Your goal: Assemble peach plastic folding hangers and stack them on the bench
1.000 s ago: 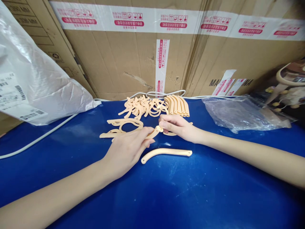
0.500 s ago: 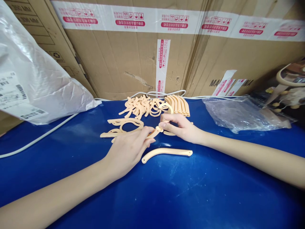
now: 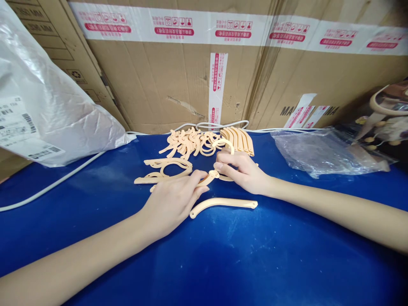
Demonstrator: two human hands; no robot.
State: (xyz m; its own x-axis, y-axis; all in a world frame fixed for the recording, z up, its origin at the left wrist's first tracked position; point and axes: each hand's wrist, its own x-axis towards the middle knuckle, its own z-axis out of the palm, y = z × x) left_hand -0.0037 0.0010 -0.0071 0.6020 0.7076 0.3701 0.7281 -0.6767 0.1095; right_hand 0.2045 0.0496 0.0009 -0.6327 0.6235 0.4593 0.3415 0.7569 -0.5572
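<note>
My left hand (image 3: 174,199) is closed around a beige plastic folding-hanger arm (image 3: 207,180), whose jointed end points to the right. My right hand (image 3: 242,170) pinches a beige hanger hook (image 3: 231,146), its curve rising above the fingers, close to the end of that arm. Where hook and arm meet is partly hidden by my fingertips, so I cannot tell whether they are joined. A loose curved hanger arm (image 3: 223,203) lies on the blue table just in front of my hands. Beyond my left hand rest several hanger pieces (image 3: 165,162), some seemingly assembled.
Behind the hands sit a pile of small hanger parts (image 3: 183,142) and a row of hanger arms (image 3: 240,140). Cardboard boxes (image 3: 153,76) wall the back. A white plastic parcel (image 3: 63,102) and cable (image 3: 63,183) lie left, a clear bag (image 3: 321,153) right.
My right hand has shifted very slightly, and the hook in it has turned a little, showing more of its curve. The left hand stays nearly still.
</note>
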